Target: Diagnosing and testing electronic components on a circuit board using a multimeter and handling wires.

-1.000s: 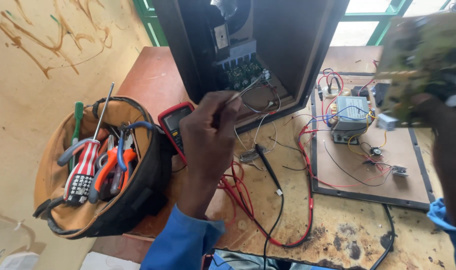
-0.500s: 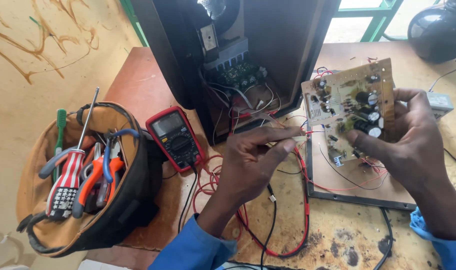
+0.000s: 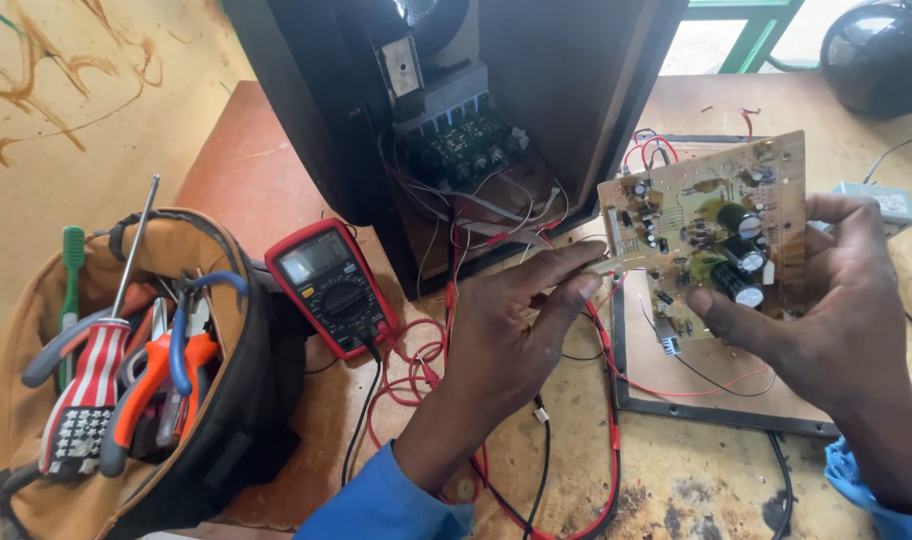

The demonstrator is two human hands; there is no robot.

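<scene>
Workbench [image 3: 276, 180]: two hands [image 3: 511, 330], one circuit board [image 3: 711, 235]

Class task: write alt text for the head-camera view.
A right hand holds up a tan circuit board while the left hand touches its edge, above a workbench with a red multimeter and tool bag.

Multimeter [image 3: 331, 285] between tool bag [image 3: 126, 370] and, seemingly, open speaker cabinet [image 3: 456, 120]

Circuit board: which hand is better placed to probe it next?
Probably left. The left hand has its fingertips at the circuit board edge and holds a thin probe-like piece. The right hand is occupied gripping the board upright.
</scene>
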